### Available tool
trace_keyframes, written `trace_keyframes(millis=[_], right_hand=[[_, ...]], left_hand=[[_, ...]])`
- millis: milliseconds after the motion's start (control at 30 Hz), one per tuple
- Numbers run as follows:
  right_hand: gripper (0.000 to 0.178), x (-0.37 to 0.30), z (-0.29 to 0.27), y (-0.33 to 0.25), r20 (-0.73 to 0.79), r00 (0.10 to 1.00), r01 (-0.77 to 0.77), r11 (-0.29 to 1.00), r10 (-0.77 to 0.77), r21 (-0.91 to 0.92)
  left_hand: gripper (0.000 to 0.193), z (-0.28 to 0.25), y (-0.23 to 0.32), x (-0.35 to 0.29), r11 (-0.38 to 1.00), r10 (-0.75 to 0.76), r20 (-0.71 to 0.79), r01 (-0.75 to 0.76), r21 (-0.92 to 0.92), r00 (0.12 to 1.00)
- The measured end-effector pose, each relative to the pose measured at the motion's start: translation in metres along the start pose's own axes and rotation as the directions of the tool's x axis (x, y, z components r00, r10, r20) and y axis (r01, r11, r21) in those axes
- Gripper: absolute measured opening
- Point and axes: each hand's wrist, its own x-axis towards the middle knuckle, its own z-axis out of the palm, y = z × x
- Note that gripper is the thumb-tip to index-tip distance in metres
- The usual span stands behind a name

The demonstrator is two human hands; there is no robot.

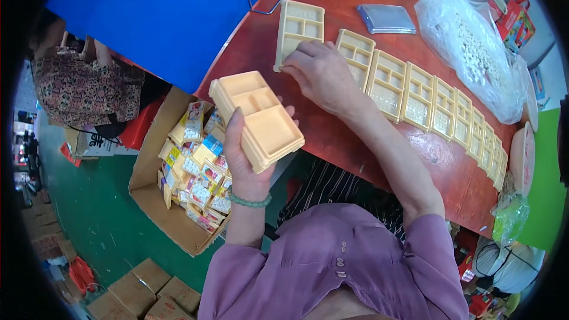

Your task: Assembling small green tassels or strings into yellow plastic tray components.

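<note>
"So where are we standing?"

"The left hand [248, 178] is holding a stack of pale yellow trays [271, 133] above the near edge of the red table [347, 142], thumb pressing along one side, fingers wrapping round the other."

"And the right hand [329, 77]?"

"It's reaching over the end tray [303, 16], which is lying flat on the table, and the fingertips are meeting its near-left corner. Whether they're pinching it or just touching, I can't tell!"

"How much is done?"

"A row of matching trays [417, 96] is curving away to the right, close side by side, so I'm judging the laying-out well along."

"And what's left?"

"The stack is looking thick, several trays deep, so those are waiting. No white pieces [471, 44] are showing in the nearer trays; they're sitting in a clear bag [432, 5] beyond the row. The far ones are appearing too small to judge."

"Anything finished?"

"Packs [207, 178] are heaping up in the carton [145, 188] at left, looking complete to me."
</note>
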Motion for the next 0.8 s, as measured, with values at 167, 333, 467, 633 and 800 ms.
trace_keyframes(millis=[167,333,467,633,800], right_hand=[[0.009,-0.006,0.017,0.007,0.128,0.978,-0.132,0.964,0.164,-0.231],[0.015,-0.015,0.008,0.009,0.154,0.961,-0.194,0.958,0.228,-0.209],[0.03,-0.025,-0.016,-0.004,0.22,0.957,-0.129,0.959,0.187,-0.252],[0.049,-0.058,-0.036,0.008,0.222,0.97,-0.006,0.928,0.096,-0.373],[0.046,-0.069,-0.032,0.027,0.252,0.961,0.01,0.902,0.11,-0.431]], left_hand=[[0.066,-0.008,0.003,-0.004,0.995,0.018,0.023,-0.02,0.096,1.0],[0.064,-0.002,0.004,0.004,0.976,0.055,0.077,-0.07,0.207,0.996],[0.059,0.004,0.01,0.021,0.94,0.098,0.087,-0.121,0.318,0.991],[0.055,0.014,0.014,0.035,0.891,0.071,0.055,-0.088,0.445,0.996],[0.054,0.019,0.011,0.05,0.879,0.005,0.076,-0.041,0.475,0.997]])
